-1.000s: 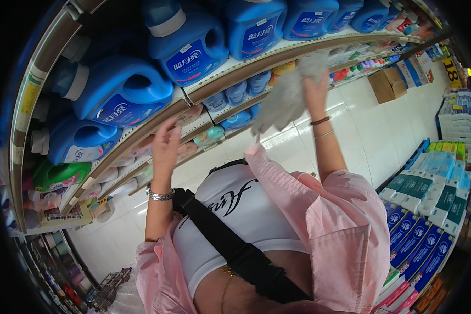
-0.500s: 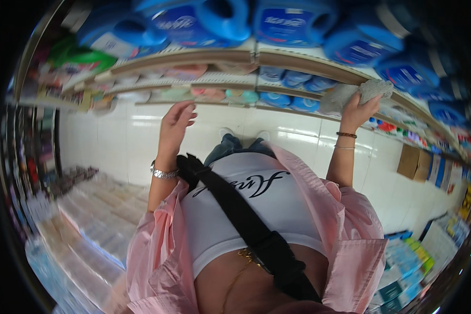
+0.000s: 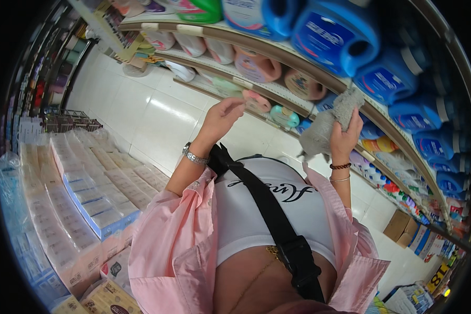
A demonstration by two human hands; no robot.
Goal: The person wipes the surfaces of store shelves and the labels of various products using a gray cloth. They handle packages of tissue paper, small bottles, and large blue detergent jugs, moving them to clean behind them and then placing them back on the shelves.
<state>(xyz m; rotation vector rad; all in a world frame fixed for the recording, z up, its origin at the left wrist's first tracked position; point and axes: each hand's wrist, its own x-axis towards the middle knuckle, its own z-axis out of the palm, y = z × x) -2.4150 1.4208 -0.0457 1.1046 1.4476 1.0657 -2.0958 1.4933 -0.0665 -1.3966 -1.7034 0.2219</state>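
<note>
In my right hand is a grey cloth, bunched at the top and hanging loosely to the left of the fingers. Its upper end lies against or very near the brown front edge of the shelf; I cannot tell if they touch. Just behind that edge stand large blue jugs with handles. My left hand is raised in the air over the floor, its fingers apart and loosely curved, holding nothing. Pink bottles on a low shelf are nearest to it.
Lower shelves carry peach bottles and a teal bottle. On my left, wrapped tissue packs are stacked wide. A cardboard box sits on the floor at the right. A dark rack stands far left.
The view has turned, bringing the tissue stack and the peach bottles further in. The cloth has come slightly lower and left in the picture, still in my right hand. My left hand remains raised.
</note>
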